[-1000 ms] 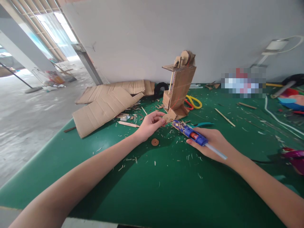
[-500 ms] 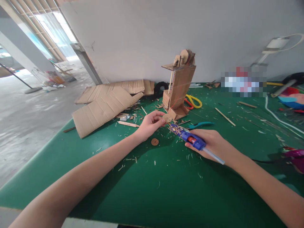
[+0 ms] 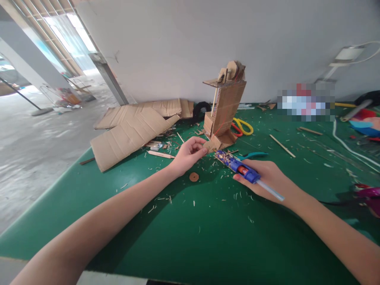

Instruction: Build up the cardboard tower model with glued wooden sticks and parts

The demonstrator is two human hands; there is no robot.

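My left hand (image 3: 187, 155) pinches a small round cardboard disc (image 3: 208, 147) just in front of the base of a tall cardboard tower model (image 3: 225, 107). My right hand (image 3: 268, 179) is closed round a blue glue gun (image 3: 237, 166) with a clear glue stick sticking out of its back. The gun's nozzle points at the pinched disc and sits just short of it. A second cardboard disc (image 3: 194, 177) lies flat on the green table (image 3: 190, 237) between my hands.
Large cardboard sheets (image 3: 133, 128) lie at the back left. Yellow-handled scissors (image 3: 243, 126) and teal pliers (image 3: 252, 155) sit near the tower. Wooden sticks (image 3: 282, 145), shavings and a white cable (image 3: 350, 152) are scattered to the right. The table's left edge drops to a concrete floor.
The glue gun's nozzle has shifted slightly near the pinched disc, moving in and then back a little. My left hand has stayed in place.
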